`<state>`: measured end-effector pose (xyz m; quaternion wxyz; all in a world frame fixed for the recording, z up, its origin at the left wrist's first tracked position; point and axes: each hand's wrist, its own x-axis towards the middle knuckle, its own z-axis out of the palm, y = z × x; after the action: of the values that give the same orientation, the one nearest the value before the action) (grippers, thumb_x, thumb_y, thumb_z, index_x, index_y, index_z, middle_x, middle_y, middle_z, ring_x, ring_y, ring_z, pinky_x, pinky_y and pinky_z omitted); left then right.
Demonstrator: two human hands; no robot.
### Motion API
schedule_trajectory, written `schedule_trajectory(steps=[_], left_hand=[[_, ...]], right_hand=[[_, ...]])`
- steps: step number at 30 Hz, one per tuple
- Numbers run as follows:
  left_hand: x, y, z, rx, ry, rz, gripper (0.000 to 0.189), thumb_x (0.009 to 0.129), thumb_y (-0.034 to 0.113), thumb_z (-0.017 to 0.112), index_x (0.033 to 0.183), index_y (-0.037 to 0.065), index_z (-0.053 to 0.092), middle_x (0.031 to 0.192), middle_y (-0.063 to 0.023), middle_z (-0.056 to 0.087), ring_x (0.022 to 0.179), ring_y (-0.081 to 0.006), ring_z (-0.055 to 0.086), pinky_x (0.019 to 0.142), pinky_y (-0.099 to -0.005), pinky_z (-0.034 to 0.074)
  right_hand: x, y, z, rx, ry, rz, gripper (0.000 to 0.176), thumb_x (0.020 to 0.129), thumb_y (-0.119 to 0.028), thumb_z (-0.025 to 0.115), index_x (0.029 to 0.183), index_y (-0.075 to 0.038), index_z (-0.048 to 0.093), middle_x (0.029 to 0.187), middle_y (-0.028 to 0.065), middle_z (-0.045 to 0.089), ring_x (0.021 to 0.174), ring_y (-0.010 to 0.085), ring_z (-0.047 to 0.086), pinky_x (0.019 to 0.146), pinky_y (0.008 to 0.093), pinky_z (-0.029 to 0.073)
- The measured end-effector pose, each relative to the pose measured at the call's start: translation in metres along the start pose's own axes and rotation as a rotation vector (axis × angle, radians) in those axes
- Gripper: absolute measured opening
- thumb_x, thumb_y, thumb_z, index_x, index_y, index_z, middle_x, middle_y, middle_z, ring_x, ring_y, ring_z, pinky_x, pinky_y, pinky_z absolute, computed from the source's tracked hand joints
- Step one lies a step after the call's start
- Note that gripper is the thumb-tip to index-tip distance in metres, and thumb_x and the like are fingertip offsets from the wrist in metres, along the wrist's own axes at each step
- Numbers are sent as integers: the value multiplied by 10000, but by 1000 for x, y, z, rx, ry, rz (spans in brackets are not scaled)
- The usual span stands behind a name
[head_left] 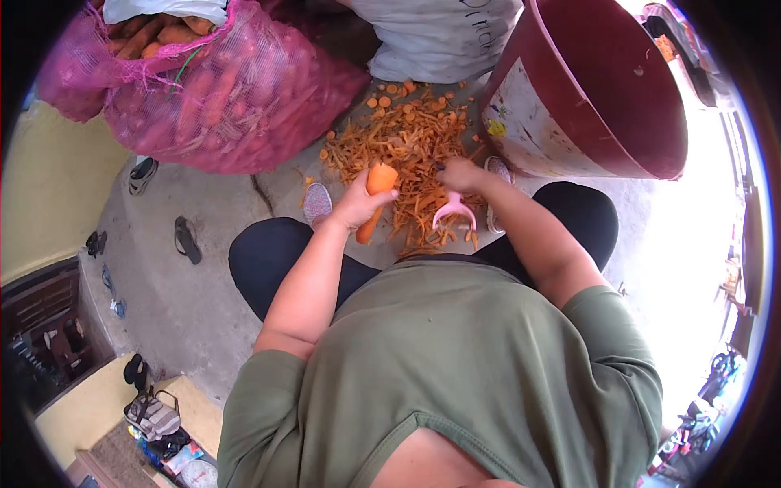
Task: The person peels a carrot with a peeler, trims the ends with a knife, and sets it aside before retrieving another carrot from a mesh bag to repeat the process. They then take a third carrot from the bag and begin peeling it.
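My left hand is closed around an orange carrot, held at a slant with its thick cut end up and its thin end below the palm. My right hand is closed on a pink Y-shaped peeler, whose forked head points back toward my body, apart from the carrot. Something small and dark shows at the right fingertips; I cannot make out what it is. Beneath both hands lies a heap of carrot peelings on the floor, with round carrot slices along its far side.
A pink mesh sack full of carrots stands at the far left, beside a white sack. A big dark red bucket leans at the right. Slippers lie on the concrete floor to the left.
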<state>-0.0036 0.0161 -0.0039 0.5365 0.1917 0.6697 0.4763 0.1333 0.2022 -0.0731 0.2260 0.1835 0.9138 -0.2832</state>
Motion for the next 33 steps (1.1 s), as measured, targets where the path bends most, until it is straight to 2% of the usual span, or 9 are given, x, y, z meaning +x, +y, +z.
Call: schedule_trajectory(steps=[5, 16, 19, 20, 22, 25, 26, 30, 33], left_hand=[[1, -3, 3, 262, -16, 58, 397, 626, 118, 693, 972, 29, 521, 872, -40, 563, 781, -129, 530, 705, -261, 421], [4, -5, 3, 522, 25, 50, 393, 554, 126, 674, 920, 25, 568, 829, -82, 592, 764, -164, 563, 691, -265, 430], [0, -5, 5, 405, -3, 137, 418, 549, 147, 684, 929, 24, 561, 833, -97, 592, 777, -183, 567, 710, -275, 428], [-6, 4, 6, 369, -13, 164, 424, 547, 154, 689, 929, 24, 559, 836, -101, 592, 782, -191, 568, 716, -278, 428], [-6, 9, 3, 397, 2, 187, 421, 544, 153, 699, 917, 18, 560, 833, -95, 591, 767, -183, 566, 707, -278, 429], [-1, 2, -2, 565, 92, 146, 411, 536, 154, 715, 890, 5, 567, 822, -88, 594, 731, -167, 566, 679, -277, 437], [0, 4, -1, 626, 123, 125, 424, 531, 171, 722, 889, 5, 569, 822, -101, 599, 733, -182, 574, 681, -283, 440], [-4, 11, 4, 845, 199, 139, 447, 522, 234, 722, 877, 4, 578, 805, -141, 607, 736, -245, 590, 680, -318, 449], [-7, 27, 9, 906, 111, -39, 373, 540, 262, 704, 845, 70, 608, 847, -119, 605, 788, -257, 580, 704, -328, 453]], right_hand=[[-35, -71, -42, 241, -154, -9, 392, 718, -310, 475, 774, 68, 563, 733, 253, 555, 718, 342, 567, 661, 400, 433], [-35, -76, -43, 193, -143, 9, 397, 724, -336, 513, 777, 53, 576, 754, 236, 565, 746, 351, 559, 667, 400, 431], [-26, -47, -31, 80, -109, 11, 379, 723, -333, 511, 766, 36, 590, 757, 234, 567, 740, 345, 564, 664, 393, 438], [-14, -17, -15, 97, -71, 100, 370, 722, -327, 508, 762, 30, 594, 760, 235, 567, 740, 343, 566, 664, 389, 442], [7, 69, 28, -164, -141, -40, 357, 710, -303, 499, 774, 36, 592, 779, 227, 573, 749, 332, 572, 666, 382, 449], [-22, -11, -40, 294, -87, 307, 360, 700, -300, 500, 773, 41, 590, 753, 223, 576, 723, 327, 575, 657, 381, 452], [-2, -5, -15, 206, 31, 160, 370, 699, -312, 501, 744, 46, 586, 703, 223, 573, 679, 326, 571, 637, 378, 448], [-30, -63, -41, 265, -155, 18, 376, 703, -307, 483, 709, 57, 574, 669, 234, 561, 665, 336, 565, 634, 386, 437], [-34, -76, -48, 228, -196, -23, 367, 709, -285, 451, 697, 61, 572, 669, 230, 560, 662, 333, 568, 632, 393, 435]])
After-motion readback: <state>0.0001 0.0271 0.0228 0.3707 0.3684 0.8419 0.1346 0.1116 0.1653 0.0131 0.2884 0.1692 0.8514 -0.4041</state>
